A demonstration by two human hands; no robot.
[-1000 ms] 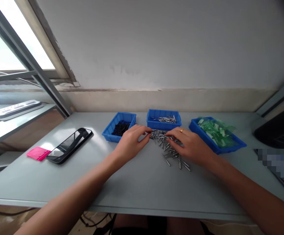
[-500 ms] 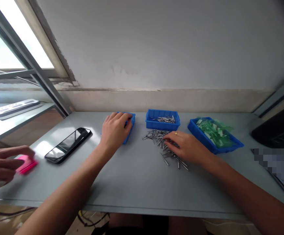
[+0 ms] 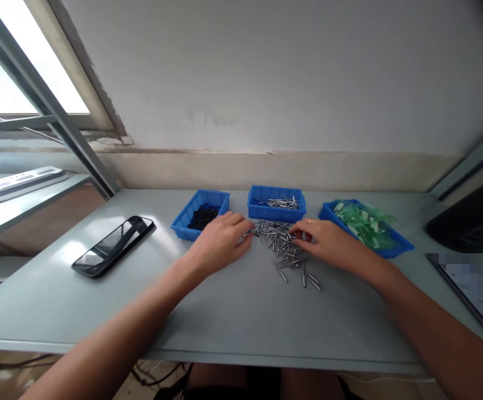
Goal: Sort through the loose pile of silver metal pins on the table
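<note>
My left hand (image 3: 224, 239) is at the left edge of a pile of metal pins (image 3: 277, 236), its fingers pinched together; what lies between the fingertips is too small to make out. At the pile's right side, my right hand (image 3: 320, 238) has its thumb and forefinger closed at the pins, and its hold is unclear. A blue tray (image 3: 181, 226) with small black parts (image 3: 203, 216) stands behind my left hand. Behind the pile, another blue tray (image 3: 277, 213) holds more metal pins (image 3: 282, 203).
To the right stands a blue tray (image 3: 327, 215) of green plastic packets (image 3: 366, 225). A black phone (image 3: 114, 247) lies on the left of the grey table (image 3: 241, 328). A white power strip (image 3: 23, 183) rests on a side shelf. A dark object (image 3: 470, 216) stands far right.
My left hand has moved right from the left blue tray to the pile, uncovering the black parts. My right hand has shifted slightly. Another person's hand and a pink object at far left are gone.
</note>
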